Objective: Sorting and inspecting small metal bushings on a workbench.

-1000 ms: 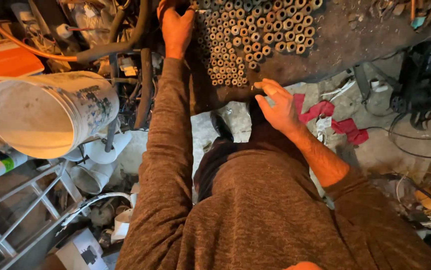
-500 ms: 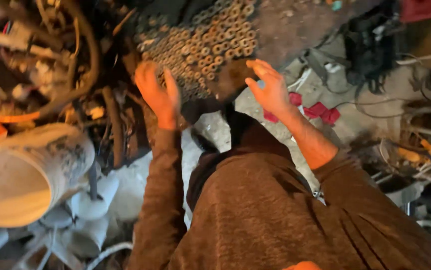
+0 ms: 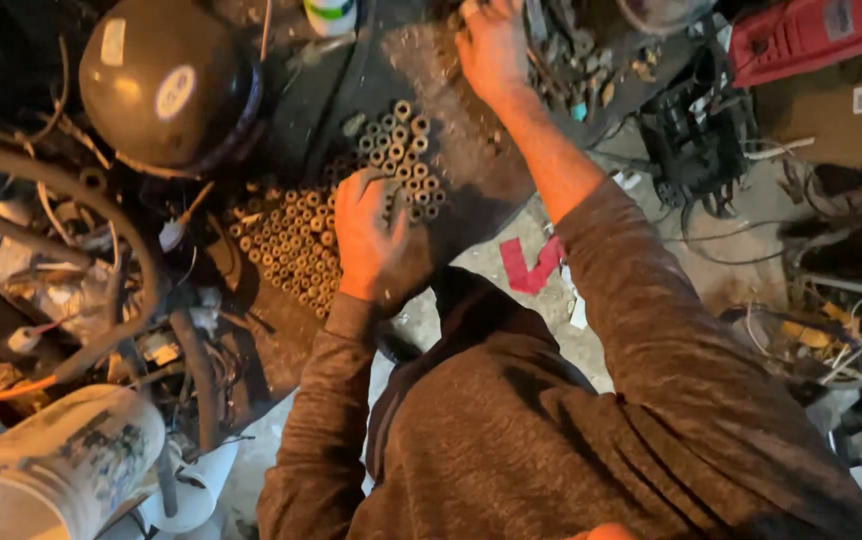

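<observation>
Head view, the only one supplied. The person leans over a dark, gritty worktop (image 3: 471, 190) on which many small metal rings (image 3: 296, 245) lie flat, hole upward, packed side by side in rows. Laid this way each one shows its face and can be taken singly; that reading is a judgement.

The left hand (image 3: 371, 240) rests on the worktop at the middle of the ring field, palm down, fingers (image 3: 376, 190) bent and loosely spread over the nearest rings. Its grip pinches nothing that can be seen; the fingertips touch or hover just over the rings, and which of the two cannot be told.

The right hand (image 3: 491, 45) is stretched to the far edge of the worktop, near a heap of loose metal scrap (image 3: 576, 65). Its fingertips run out of the top of the frame, so the state of its grip cannot be told.

A black rounded compressor shell (image 3: 166, 85) stands to the left of the rings, with hoses and wires (image 3: 81, 260) below it. A pale bucket (image 3: 51, 470) lies tilted at the lower left. Red scraps (image 3: 529, 265) lie on the floor under the right forearm, and a red case (image 3: 811, 35) sits at the upper right.
</observation>
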